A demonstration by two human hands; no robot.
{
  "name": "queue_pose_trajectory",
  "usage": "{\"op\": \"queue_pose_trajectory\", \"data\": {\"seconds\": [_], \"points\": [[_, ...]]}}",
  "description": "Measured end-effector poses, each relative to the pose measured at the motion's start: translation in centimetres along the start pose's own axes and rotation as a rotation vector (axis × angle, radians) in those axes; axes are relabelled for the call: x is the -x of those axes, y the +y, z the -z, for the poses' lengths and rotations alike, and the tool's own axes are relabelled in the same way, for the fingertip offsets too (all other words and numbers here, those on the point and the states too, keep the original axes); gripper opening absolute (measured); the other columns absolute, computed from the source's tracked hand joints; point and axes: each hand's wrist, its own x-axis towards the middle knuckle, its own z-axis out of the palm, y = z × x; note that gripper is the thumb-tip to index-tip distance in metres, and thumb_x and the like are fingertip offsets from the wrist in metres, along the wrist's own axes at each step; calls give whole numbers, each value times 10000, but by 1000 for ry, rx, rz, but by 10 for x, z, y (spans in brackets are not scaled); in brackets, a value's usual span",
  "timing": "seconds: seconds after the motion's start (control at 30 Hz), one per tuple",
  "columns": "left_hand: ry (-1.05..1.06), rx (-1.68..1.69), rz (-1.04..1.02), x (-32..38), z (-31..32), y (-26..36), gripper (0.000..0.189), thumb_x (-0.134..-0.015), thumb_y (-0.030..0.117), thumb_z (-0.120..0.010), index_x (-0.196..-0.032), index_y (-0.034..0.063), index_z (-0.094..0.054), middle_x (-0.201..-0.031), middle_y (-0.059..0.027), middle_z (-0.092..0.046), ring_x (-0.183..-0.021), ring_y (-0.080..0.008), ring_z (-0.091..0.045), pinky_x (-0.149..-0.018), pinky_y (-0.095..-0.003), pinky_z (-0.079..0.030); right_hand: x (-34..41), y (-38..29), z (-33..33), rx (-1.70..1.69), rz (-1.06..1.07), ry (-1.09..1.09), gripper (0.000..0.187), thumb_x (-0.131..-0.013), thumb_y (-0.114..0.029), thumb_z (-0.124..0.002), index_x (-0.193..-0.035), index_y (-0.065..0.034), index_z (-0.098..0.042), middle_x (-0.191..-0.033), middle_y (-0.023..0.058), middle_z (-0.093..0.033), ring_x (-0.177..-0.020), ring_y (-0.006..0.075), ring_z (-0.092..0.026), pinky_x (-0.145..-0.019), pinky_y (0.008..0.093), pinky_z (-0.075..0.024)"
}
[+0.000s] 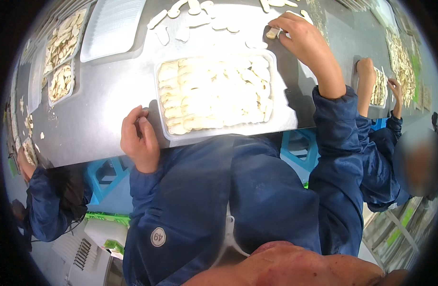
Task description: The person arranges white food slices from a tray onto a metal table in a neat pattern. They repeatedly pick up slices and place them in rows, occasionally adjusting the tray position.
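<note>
A clear plastic tray (274, 85) sits on the metal table in front of me, packed with overlapping rows of pale dried mushroom slices (204, 93); glare washes out much of them. My right hand (304, 37) is beyond the tray's far right corner, with a small mushroom slice (272, 33) between thumb and fingers. Beside the tray's left wall, my left hand (142, 141) rests at the table edge, fingers loosely curled and a gap at the thumb. Nothing shows in it. Past the tray, loose mushroom slices (197, 20) lie scattered on the table.
An empty plastic tray (111, 28) lies at the far left, near trays of loose slices (65, 39). At right, a co-worker's hands (366, 69) are at another filled tray (379, 87). Another person's hand (25, 164) is at far left. Blue stools (104, 178) stand below the table.
</note>
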Motion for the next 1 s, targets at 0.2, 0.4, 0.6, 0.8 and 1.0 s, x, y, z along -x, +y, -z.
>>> {"op": "queue_pose_trajectory", "data": {"seconds": [0.2, 0.4, 0.6, 0.8, 1.0], "points": [[6, -12, -16, 0, -1, 1, 262, -982, -73, -577, -1226, -49, -670, -1038, -149, -718, -879, -199, -705, -759, -290, -566, 0, -2, -3, 78, -78, -82, 167, -926, -97, -703, -1066, -59, -784, -1025, 107, -745, -860, 297, -720, -781, 372, -587], [-6, -19, -10, 0, 0, -1, 263, -978, -76, -577, -1223, -50, -670, -1035, -148, -719, -878, -194, -703, -755, -288, -566, 5, -1, -7, -206, -167, -74, 189, -936, -177, -667, -1003, -45, -785, -876, 153, -734, -772, 309, -715, -733, 392, -575], [1, -8, -9, -1, 0, 4, 260, -978, -73, -580, -1219, -46, -675, -1030, -146, -722, -872, -190, -701, -753, -282, -562, 7, -2, -1, -234, -266, -18, 248, -892, -246, -725, -1015, -41, -787, -832, 142, -731, -769, 302, -718, -725, 389, -575], [3, -18, -31, -1, -1, 2, 264, -979, -71, -580, -1224, -46, -675, -1028, -152, -724, -867, -187, -701, -752, -285, -560, 4, -8, -8, -111, -284, -95, 200, -878, -204, -799, -987, -38, -773, -819, 100, -728, -718, 226, -686, -681, 323, -556], [-4, -5, -3, -1, 1, 2, 260, -979, -69, -585, -1221, -44, -678, -1029, -155, -729, -872, -191, -710, -746, -290, -559, -1, -12, -9, -88, -308, -94, 298, -795, -273, -790, -977, -37, -773, -879, 154, -749, -775, 329, -725, -735, 403, -586]]}}
